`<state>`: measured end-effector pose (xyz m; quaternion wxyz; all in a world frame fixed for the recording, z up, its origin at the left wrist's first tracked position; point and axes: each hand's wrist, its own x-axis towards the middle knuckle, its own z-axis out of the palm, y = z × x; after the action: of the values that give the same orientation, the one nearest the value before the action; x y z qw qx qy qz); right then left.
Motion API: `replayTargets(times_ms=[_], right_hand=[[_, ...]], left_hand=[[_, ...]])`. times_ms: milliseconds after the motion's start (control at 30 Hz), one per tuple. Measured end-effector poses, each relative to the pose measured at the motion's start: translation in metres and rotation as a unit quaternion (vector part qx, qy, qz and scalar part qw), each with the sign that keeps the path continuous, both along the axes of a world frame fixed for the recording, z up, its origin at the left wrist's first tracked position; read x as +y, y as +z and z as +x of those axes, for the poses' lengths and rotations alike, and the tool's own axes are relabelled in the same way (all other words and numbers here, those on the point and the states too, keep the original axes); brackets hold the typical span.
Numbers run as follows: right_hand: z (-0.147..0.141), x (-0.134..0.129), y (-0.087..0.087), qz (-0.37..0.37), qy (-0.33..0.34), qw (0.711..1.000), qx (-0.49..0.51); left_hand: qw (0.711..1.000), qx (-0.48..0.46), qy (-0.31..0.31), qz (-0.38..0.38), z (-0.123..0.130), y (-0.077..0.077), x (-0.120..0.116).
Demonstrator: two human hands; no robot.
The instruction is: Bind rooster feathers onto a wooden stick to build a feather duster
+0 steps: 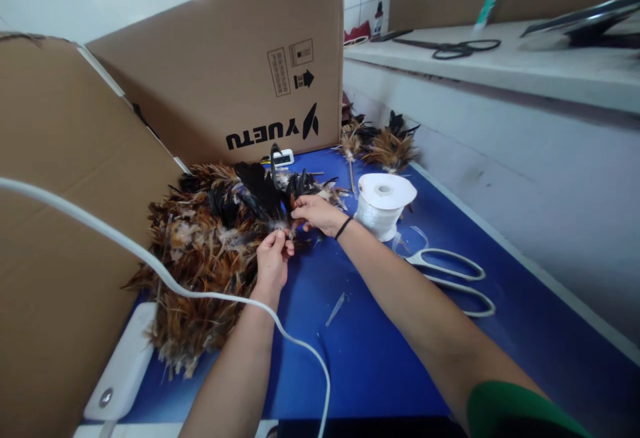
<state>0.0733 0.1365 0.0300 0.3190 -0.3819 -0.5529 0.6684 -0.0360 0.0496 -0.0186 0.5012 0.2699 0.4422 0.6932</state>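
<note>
My left hand is closed, pinching the pale fluffy base of a bunch of black feathers. Close beside it, my right hand has its thumb and fingers pressed together at the right side of the same bunch. Under and to the left of the bunch lies a big pile of brown and black feathers. Right of my right hand stands a white spool of clear ribbon or thread. White-handled scissors lie partly behind my right forearm, their blades hidden.
Cardboard boxes wall the blue table at the back and left. A white cable crosses in front. More feathers lie at the back. Black scissors rest on the ledge; a white device sits at left.
</note>
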Motion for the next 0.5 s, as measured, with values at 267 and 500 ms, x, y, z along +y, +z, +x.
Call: replayTargets(times_ms=[267,500], right_hand=[[0.0050,0.0021,0.0000,-0.003,0.044,0.999,0.030],[0.0094,0.0032,0.0034,0.034,0.052,0.998,0.004]], left_hand=[[0.998,-0.017,-0.060,-0.018,-0.0026,0.0025,-0.0023],[0.999,-0.026,-0.043,-0.013,-0.0018,0.0038,-0.0012]])
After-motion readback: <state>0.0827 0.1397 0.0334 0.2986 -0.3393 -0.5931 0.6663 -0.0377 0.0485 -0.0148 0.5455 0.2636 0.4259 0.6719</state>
